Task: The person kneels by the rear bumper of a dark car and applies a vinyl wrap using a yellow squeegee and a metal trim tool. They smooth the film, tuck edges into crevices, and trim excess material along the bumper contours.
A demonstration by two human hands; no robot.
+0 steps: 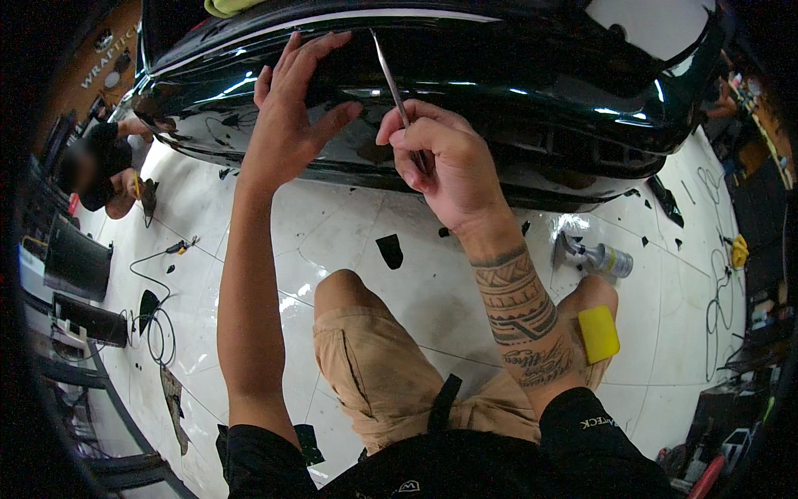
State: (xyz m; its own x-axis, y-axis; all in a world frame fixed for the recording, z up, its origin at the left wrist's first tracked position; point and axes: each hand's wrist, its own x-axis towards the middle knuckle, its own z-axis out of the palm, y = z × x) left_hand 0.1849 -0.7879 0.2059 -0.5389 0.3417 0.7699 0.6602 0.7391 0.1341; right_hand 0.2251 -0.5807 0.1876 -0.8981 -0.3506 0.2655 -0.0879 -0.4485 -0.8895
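A glossy dark car bumper curves across the top of the head view, with a pale strip along its upper edge. My left hand lies on the bumper with its fingers stretched out and thumb apart, holding nothing. In my right hand, closed fingers grip a slim metal pick-like tool like a pen. Its thin, slightly bent tip points up to the seam below the pale strip. Whether the tip touches the surface I cannot tell.
On my right thigh lies a yellow squeegee card. A spray bottle rests on its side on the tiled floor, among black film scraps. Cables trail at left, where another person crouches beside the car.
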